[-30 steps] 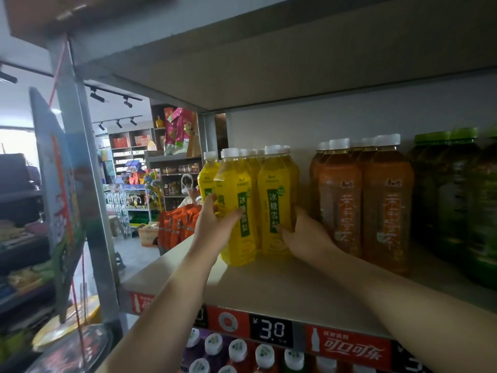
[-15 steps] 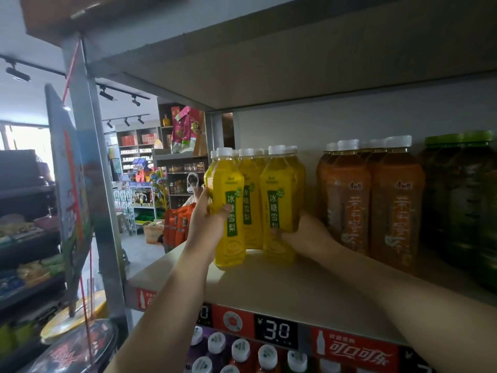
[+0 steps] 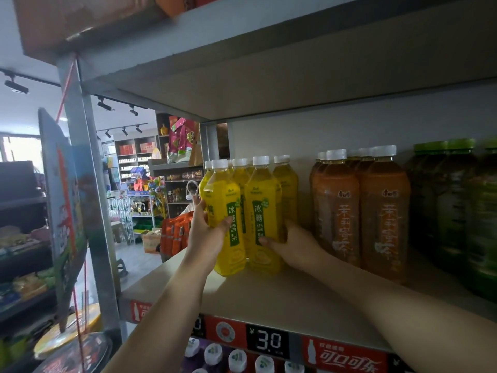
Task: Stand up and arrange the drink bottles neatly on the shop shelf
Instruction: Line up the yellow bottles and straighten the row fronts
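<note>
Head view: we hold two yellow plastic drink bottles at the left end of the pale shop shelf (image 3: 269, 297).

Our left hand (image 3: 207, 232) wraps the front-left yellow bottle with the white cap (image 3: 226, 219), thumb across its green label; it stands slightly tilted. Our right hand (image 3: 293, 244) grips the neighbouring yellow bottle (image 3: 262, 211) low on its right side, the two bottles touching. More yellow bottles stand behind. Bare shelf lies open in front, up to the red price strip (image 3: 347, 358). A gap separates these from the brown tea bottles (image 3: 336, 211), with dark green bottles (image 3: 451, 211) beyond.
</note>
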Available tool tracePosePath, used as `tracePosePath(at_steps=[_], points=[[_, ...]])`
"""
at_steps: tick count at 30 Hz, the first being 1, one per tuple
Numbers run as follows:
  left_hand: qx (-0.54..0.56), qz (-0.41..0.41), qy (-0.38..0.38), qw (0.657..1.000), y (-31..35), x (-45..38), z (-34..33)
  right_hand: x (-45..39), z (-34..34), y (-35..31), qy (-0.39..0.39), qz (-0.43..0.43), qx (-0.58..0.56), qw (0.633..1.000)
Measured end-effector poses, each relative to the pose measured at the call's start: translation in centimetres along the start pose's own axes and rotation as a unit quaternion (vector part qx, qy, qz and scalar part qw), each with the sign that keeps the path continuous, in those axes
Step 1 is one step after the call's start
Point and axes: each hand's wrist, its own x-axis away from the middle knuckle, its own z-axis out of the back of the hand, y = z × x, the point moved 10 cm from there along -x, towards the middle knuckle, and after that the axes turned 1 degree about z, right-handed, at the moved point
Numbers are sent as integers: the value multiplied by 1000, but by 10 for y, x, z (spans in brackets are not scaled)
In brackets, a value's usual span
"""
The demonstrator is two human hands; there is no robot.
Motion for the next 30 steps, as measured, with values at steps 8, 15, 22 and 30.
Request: tracePosePath(at_steps=[8, 15, 22, 30], points=[[-22, -7, 1, 1000, 0, -2, 1, 5, 14, 4, 56, -45, 38, 997], [-18, -1, 4, 1000, -2, -3, 1, -2, 18, 12, 65, -92, 42, 993], [-5, 14, -27, 1000, -3, -2, -4, -5, 20, 18, 77, -114, 52, 989], [-4, 25, -43, 999, -4, -2, -5, -2, 18, 15, 58, -104, 19, 993]])
